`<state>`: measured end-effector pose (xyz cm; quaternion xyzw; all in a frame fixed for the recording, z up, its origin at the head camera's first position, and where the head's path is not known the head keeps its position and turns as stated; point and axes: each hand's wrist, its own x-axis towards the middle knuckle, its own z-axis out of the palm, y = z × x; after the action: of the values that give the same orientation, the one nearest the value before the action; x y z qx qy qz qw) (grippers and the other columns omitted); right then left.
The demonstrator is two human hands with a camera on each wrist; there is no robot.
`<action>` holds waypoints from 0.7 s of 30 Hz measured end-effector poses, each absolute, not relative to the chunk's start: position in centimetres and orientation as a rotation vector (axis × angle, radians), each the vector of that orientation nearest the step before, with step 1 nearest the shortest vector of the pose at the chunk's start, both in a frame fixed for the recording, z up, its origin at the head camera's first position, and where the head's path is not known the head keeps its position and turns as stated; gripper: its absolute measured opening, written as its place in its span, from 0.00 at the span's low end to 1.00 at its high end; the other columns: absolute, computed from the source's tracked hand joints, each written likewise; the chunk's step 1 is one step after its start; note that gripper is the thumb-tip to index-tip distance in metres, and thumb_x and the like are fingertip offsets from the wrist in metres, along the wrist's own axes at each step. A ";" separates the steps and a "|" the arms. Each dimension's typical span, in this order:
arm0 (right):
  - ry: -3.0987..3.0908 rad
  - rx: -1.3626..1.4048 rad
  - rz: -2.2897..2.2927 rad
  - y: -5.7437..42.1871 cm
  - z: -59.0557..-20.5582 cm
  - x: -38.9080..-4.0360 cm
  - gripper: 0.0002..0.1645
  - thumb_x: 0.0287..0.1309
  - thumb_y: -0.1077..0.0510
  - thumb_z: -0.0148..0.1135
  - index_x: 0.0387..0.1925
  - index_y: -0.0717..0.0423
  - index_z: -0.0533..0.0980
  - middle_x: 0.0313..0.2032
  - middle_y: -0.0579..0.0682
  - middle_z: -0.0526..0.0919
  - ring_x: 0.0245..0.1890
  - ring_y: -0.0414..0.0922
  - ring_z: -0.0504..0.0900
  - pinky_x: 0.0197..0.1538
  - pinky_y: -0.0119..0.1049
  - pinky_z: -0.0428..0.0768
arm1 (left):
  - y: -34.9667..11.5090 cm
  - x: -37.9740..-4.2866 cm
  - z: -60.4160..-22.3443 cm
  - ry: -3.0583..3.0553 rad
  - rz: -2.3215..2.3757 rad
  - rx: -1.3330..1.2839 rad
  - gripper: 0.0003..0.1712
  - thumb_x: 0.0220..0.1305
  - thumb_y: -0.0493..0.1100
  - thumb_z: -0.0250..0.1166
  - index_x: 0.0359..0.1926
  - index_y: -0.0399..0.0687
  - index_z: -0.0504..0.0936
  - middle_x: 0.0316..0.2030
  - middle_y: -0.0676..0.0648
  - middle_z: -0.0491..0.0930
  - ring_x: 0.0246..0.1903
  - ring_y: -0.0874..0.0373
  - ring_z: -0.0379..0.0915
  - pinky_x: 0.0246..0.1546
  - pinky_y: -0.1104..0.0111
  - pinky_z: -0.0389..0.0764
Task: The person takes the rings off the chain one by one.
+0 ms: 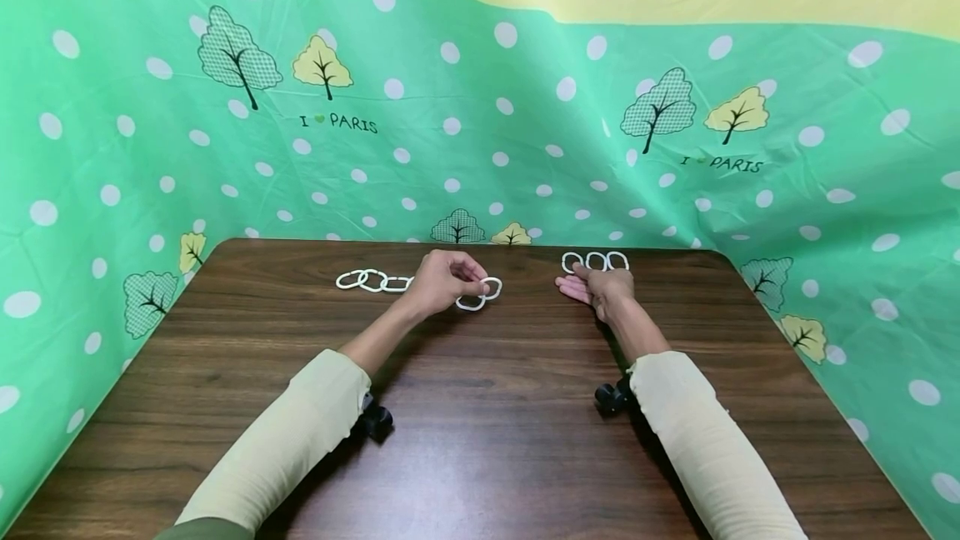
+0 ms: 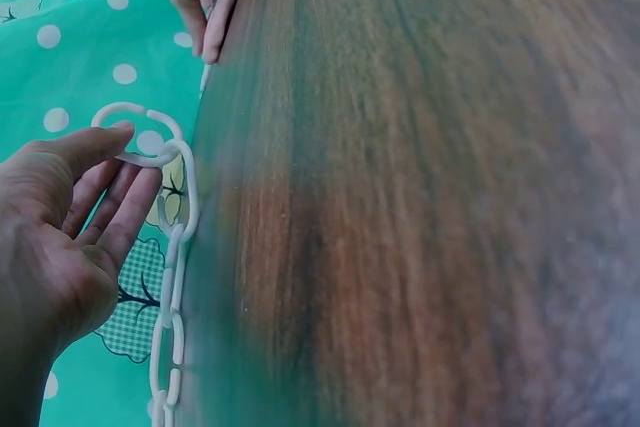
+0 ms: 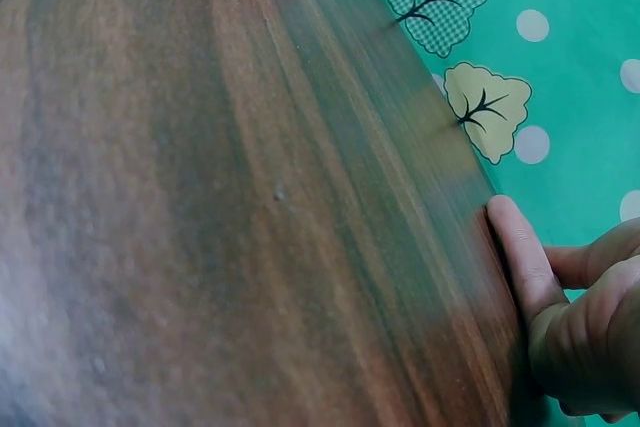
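A chain of white plastic links lies along the far part of the table, running behind my left hand. The left thumb and fingertips pinch the end link of that chain, where it hooks through its neighbour. Farther right, three loose white links stand in a row: a left one, a middle one and a right one. At the left one is my right hand, palm turned inward, one finger over its lower edge and the other fingers straight along the tabletop.
The brown wooden table ends just beyond the links. Behind it hangs a green dotted cloth printed with trees. Black wrist mounts sit under the pale sleeves.
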<state>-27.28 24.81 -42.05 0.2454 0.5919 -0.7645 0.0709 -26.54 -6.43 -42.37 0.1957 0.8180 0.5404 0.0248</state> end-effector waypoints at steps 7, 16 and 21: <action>1.816 0.744 -2.290 24.8 -42.4 -27.5 0.09 0.82 0.64 0.63 0.52 0.67 0.74 0.26 0.56 0.94 0.29 0.46 0.97 0.44 0.39 0.94 | -6.4 -26.6 -42.2 2.530 1.675 0.592 0.09 0.61 0.34 0.85 0.41 0.40 0.94 0.34 0.45 0.94 0.32 0.64 0.84 0.39 0.73 0.82; 1.846 0.728 -2.262 24.7 -42.7 -27.3 0.26 0.83 0.65 0.62 0.74 0.72 0.72 0.27 0.55 0.94 0.29 0.44 0.97 0.44 0.37 0.94 | -6.3 -26.6 -42.3 2.520 1.687 0.595 0.09 0.61 0.34 0.85 0.42 0.39 0.94 0.35 0.43 0.94 0.31 0.64 0.84 0.38 0.74 0.82; 1.853 0.705 -2.242 24.5 -42.6 -27.3 0.18 0.82 0.65 0.62 0.66 0.71 0.76 0.26 0.55 0.94 0.27 0.44 0.96 0.42 0.36 0.94 | -6.4 -26.7 -42.4 2.528 1.684 0.584 0.10 0.62 0.35 0.85 0.42 0.39 0.94 0.35 0.44 0.94 0.32 0.64 0.84 0.39 0.73 0.82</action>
<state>-27.27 24.51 -42.59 0.2349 0.6174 -0.7471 0.0742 -26.68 -6.35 -42.41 0.1886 0.8170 0.5444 0.0243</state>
